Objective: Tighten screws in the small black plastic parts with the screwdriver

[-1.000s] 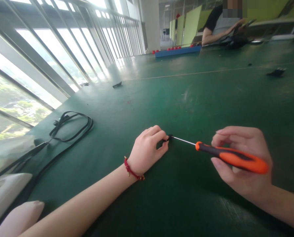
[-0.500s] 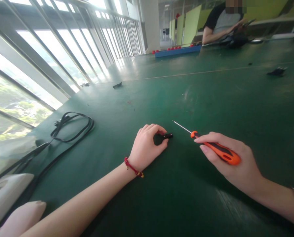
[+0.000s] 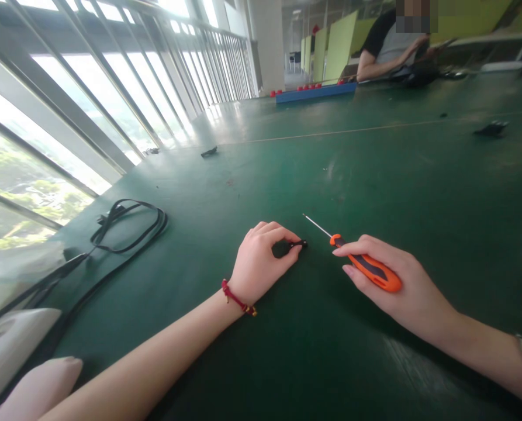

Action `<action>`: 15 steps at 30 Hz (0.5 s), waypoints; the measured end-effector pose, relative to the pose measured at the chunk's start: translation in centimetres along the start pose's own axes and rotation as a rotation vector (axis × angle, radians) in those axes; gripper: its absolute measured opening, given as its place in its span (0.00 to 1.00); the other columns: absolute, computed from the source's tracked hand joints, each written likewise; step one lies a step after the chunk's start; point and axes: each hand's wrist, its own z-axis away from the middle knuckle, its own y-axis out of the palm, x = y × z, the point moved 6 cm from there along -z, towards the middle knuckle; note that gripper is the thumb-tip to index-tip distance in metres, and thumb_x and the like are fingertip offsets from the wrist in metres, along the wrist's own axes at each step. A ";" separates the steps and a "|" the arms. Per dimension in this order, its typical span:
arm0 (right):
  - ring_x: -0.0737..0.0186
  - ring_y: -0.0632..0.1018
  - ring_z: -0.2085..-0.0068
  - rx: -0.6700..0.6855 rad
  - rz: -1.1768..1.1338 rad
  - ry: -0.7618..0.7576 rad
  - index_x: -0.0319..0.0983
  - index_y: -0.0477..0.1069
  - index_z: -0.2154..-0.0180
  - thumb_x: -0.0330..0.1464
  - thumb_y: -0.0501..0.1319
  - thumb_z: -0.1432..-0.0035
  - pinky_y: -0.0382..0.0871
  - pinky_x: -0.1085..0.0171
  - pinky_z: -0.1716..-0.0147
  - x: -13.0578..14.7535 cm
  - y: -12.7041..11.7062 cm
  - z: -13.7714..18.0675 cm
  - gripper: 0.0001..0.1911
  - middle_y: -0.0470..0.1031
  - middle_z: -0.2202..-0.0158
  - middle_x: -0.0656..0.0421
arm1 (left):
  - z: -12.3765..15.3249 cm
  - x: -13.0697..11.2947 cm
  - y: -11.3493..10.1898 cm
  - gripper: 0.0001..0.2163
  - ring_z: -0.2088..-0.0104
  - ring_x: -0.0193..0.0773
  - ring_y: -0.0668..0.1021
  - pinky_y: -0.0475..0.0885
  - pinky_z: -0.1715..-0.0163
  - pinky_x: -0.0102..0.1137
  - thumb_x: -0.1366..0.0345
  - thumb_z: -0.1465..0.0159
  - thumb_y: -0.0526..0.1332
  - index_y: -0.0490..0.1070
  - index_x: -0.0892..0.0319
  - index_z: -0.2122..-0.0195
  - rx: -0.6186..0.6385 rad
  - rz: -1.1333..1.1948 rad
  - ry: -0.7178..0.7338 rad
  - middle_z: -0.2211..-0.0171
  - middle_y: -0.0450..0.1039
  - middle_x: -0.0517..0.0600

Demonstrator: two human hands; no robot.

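Note:
My left hand (image 3: 263, 251) rests on the green tabletop and pinches a small black part (image 3: 303, 244) between thumb and forefinger. Most of that part is covered by the fingertips, so its exact kind is unclear. In my right hand (image 3: 392, 280) is a screwdriver (image 3: 368, 266) with an orange and black handle. Its thin metal shaft slants up and to the left, the tip lying beyond the black part and apart from it.
A looped black cable (image 3: 129, 228) lies at the left, near a white object (image 3: 15, 333) at the edge. Small black pieces (image 3: 208, 152) are scattered farther off. Across the table (image 3: 261, 181) stand a blue bar (image 3: 315, 92) with red knobs and a seated person (image 3: 386, 52).
My right hand has shifted left with the screwdriver, closer to my left hand. The small black part has turned slightly in the left fingers.

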 end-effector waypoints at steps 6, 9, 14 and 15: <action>0.70 0.73 0.69 0.034 -0.024 0.025 0.43 0.69 0.58 0.33 0.57 0.39 0.69 0.68 0.69 -0.6 0.3 0.1 0.08 0.70 0.65 0.61 | -0.2 0.6 -0.3 0.04 0.62 0.38 0.75 0.70 0.59 0.35 0.65 0.40 0.62 0.76 0.57 0.68 -0.020 0.083 -0.029 0.65 0.77 0.48; 0.70 0.73 0.68 0.034 -0.025 0.007 0.43 0.69 0.58 0.32 0.57 0.39 0.69 0.68 0.68 -0.7 0.4 0.0 0.07 0.69 0.65 0.60 | 0.3 -0.6 -1.1 0.04 0.63 0.37 0.75 0.69 0.60 0.34 0.66 0.40 0.62 0.76 0.57 0.67 -0.129 0.051 0.072 0.65 0.77 0.48; 0.68 0.73 0.65 0.024 -0.016 -0.073 0.43 0.68 0.57 0.31 0.61 0.43 0.68 0.67 0.66 -0.2 0.6 -0.2 0.10 0.67 0.64 0.60 | 2.4 -4.6 -0.8 0.03 0.66 0.35 0.74 0.66 0.66 0.33 0.68 0.42 0.63 0.76 0.57 0.68 -0.153 -0.037 0.318 0.69 0.76 0.46; 0.69 0.73 0.65 0.033 -0.016 -0.091 0.43 0.67 0.57 0.30 0.62 0.44 0.68 0.67 0.66 -0.1 0.6 -0.2 0.11 0.67 0.63 0.61 | 2.7 -5.0 -0.6 0.03 0.67 0.34 0.74 0.66 0.67 0.32 0.68 0.43 0.63 0.76 0.57 0.68 -0.145 -0.035 0.332 0.69 0.76 0.46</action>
